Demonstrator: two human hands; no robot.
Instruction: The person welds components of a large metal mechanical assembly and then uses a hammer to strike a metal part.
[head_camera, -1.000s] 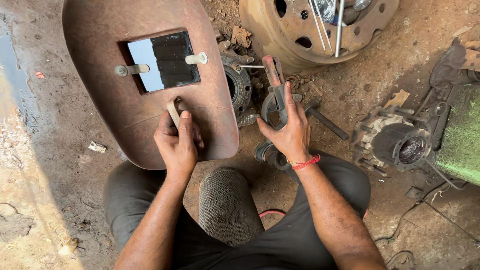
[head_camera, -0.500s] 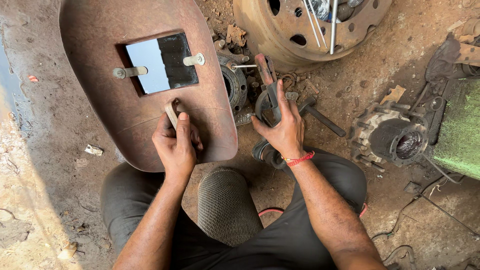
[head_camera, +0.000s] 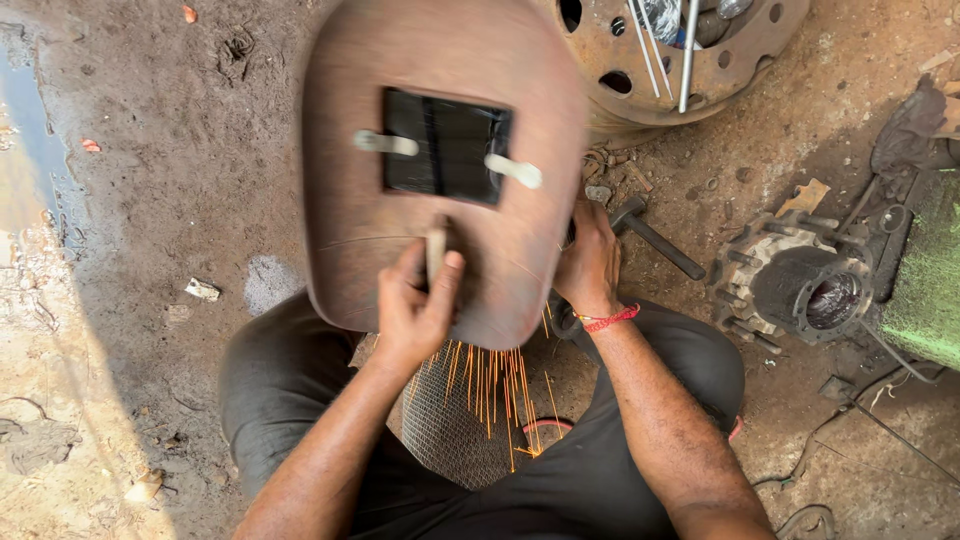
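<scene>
the left hand (head_camera: 415, 310) is wrapped tight around the handle of a brown welding shield (head_camera: 440, 160), holding it up over the work so its dark window faces the camera. the right hand (head_camera: 590, 262) reaches behind the shield's right edge, its grip hidden so i cannot tell what it pinches. orange sparks (head_camera: 495, 385) fall below the shield over the lap, near a hammer (head_camera: 655, 238) on the dirt floor (head_camera: 170, 200) and a rusty hub (head_camera: 800, 290).
</scene>
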